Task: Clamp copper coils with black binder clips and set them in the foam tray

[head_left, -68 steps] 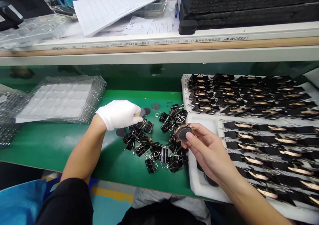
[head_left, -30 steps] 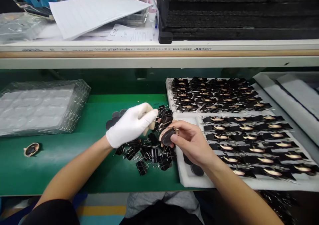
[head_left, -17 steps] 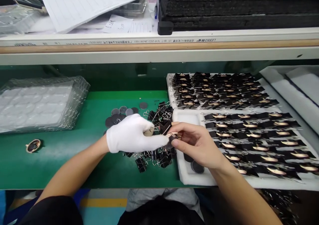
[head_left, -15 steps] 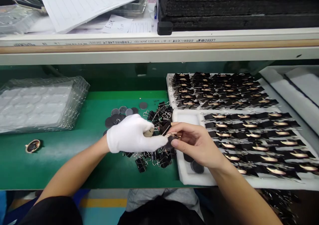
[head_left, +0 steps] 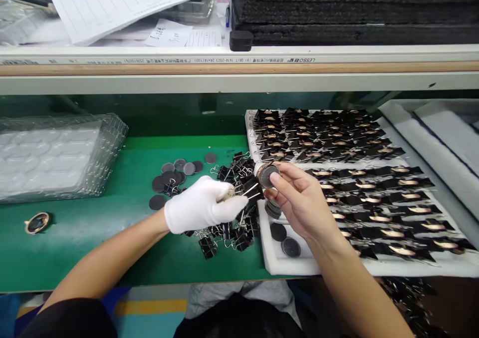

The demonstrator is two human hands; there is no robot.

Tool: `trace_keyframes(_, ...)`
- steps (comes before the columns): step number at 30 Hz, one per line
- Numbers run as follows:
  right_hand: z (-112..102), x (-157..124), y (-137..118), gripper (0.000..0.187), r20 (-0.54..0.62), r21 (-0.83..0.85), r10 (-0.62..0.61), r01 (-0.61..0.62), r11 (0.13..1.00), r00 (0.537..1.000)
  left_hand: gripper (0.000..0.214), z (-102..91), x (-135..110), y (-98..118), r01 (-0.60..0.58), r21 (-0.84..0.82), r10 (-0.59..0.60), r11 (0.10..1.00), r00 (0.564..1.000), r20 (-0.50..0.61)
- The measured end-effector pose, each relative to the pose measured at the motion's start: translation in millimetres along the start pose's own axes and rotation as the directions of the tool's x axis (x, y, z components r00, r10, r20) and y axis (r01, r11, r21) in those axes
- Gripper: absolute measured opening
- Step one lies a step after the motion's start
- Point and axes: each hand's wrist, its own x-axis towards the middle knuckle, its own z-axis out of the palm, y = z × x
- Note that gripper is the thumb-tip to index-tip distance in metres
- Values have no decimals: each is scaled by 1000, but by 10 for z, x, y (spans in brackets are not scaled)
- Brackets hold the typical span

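Note:
My left hand point(head_left: 204, 204), in a white glove, is closed on the wire handles of a black binder clip point(head_left: 252, 185). Bare-skinned, my right hand point(head_left: 305, 200) pinches a round piece with a dark grey disc point(head_left: 268, 176) on its face, raised just right of the clip. Clip and round piece look apart. Beneath my hands lies a heap of black binder clips point(head_left: 239, 238). Loose dark discs point(head_left: 173, 178) are scattered left of the heap. More discs point(head_left: 291, 247) sit in the near left part of the white foam tray point(head_left: 273, 265).
Rows of clipped pieces with gold-coloured edges point(head_left: 391, 233) fill the foam trays at right. Stacked clear plastic trays point(head_left: 56, 158) stand at left, with a single gold-rimmed round piece point(head_left: 38, 223) in front. A shelf edge point(head_left: 149, 68) crosses behind, bearing papers point(head_left: 123, 6) and black foam sheets point(head_left: 355, 13).
My right hand has lifted the round piece up and away from my left hand, its disc now facing me. The clip in my left hand shows more clearly, handles pressed together.

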Motion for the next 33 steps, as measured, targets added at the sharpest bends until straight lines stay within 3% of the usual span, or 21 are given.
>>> trace_keyframes(7, -80, 11, 43, 18, 31, -93, -48, 51, 994, 998, 48, 6, 19, 3, -31, 50, 30, 998, 1000, 8)
trace_keyframes(21, -70, 20, 153, 15, 23, -152, -90, 92, 984, 996, 49, 56, 29, -69, 46, 40, -48, 998, 998, 46)
trace_keyframes(25, -49, 5, 173, 20, -24, -119, -89, 86, 989, 996, 50, 72, 27, -47, 36, 64, -37, 997, 999, 14)
trace_keyframes(30, 17, 9, 114, 21, -84, -4, -49, 49, 999, 995, 47, -195, 46, -35, 2, 10, -3, 1000, 993, 117)
trace_keyframes(33, 35, 19, 35, 23, -121, 198, 41, -16, 980, 992, 49, -418, 67, -76, 31, 245, -25, 969, 999, -30)
